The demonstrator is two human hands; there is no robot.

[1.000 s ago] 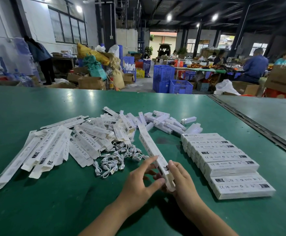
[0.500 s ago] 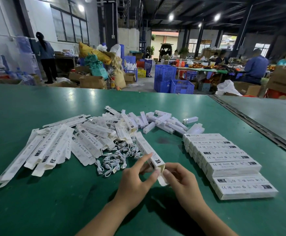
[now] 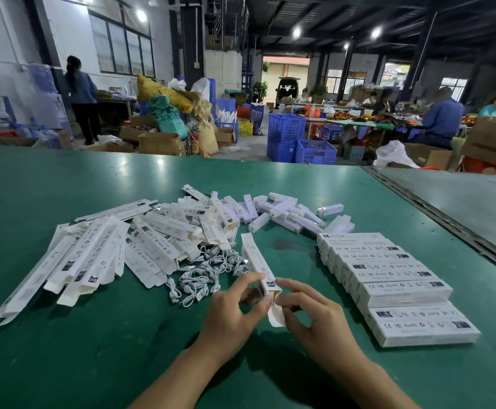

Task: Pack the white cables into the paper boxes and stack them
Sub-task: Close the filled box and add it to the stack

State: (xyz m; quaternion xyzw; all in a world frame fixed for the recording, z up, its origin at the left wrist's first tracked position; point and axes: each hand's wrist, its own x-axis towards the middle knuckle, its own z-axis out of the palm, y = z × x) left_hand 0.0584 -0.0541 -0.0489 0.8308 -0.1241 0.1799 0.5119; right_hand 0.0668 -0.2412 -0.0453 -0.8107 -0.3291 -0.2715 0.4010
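- The paper box (image 3: 257, 261) lay just ahead of both hands, its long axis running away from the person and leaning slightly left. Its near end was open, with the flap (image 3: 276, 315) hanging.
- The left hand (image 3: 235, 308) pinched that near end, and the right hand (image 3: 308, 314) curled its fingers on it at the flap, so the hands were close together.
- The white cables (image 3: 208, 273) lay just left of the box, nearer the left hand. The packed stack (image 3: 397, 284) lay to the right.

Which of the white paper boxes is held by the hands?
The long box beside the cable pile: left hand pinches its near end, right hand holds its flap; others lie untouched.
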